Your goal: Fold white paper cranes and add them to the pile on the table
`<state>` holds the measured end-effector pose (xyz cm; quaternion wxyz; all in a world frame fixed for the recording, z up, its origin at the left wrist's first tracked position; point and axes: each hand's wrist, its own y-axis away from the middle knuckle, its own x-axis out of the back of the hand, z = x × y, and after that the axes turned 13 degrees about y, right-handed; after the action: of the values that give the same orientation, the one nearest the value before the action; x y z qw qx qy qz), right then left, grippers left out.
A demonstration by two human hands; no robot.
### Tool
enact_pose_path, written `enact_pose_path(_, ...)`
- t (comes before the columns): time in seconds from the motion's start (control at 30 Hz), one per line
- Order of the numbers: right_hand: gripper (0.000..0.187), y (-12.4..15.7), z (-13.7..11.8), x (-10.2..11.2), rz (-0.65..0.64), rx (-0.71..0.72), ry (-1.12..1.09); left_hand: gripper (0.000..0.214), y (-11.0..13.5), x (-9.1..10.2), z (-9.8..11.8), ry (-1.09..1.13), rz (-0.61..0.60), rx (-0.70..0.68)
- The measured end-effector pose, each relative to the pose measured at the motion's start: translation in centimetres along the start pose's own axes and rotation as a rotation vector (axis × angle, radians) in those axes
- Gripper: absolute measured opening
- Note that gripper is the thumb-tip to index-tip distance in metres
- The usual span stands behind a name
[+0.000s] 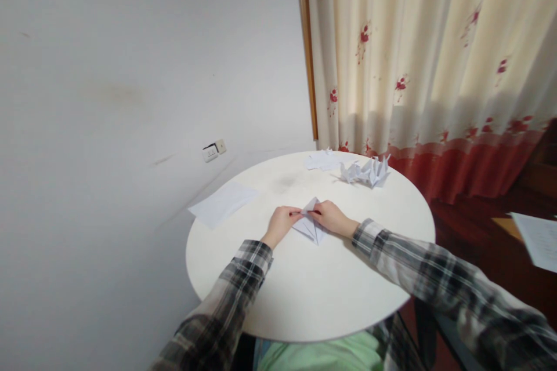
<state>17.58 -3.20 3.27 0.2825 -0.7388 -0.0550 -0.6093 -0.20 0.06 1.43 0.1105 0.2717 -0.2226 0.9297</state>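
A small piece of folded white paper with pointed corners lies on the round white table, in front of me. My left hand pinches its left side between thumb and fingers. On the other side, my right hand is closed on the upper right part of the same paper. One tip of the paper sticks up beyond the fingers, and another points towards me. The fingertips hide part of the folds.
Folded paper cranes stand at the table's back right. Beside them lie paper pieces. A flat white sheet overhangs the left edge near the wall, which has a socket. Behind hangs a flowered curtain.
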Motion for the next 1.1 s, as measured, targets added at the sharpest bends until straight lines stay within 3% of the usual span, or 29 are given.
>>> enact_pose_path(0.47, 0.027, -0.3, 0.5, -0.7, 0.035, -0.061, -0.262, 0.024, 0.0, 0.1, 0.3, -0.084, -0.02, 0.051)
enact_pose_path(0.83, 0.028, -0.3, -0.3, -0.2, -0.146, -0.07, 0.054, 0.025, 0.4, 0.0, 1.4, -0.212, -0.024, 0.018)
enact_pose_path(1.1, 0.03, -0.3, -0.5, 0.6, -0.207, -0.051, 0.076, 0.026, 0.5, 0.3, 1.9, -0.289, -0.061, -0.059)
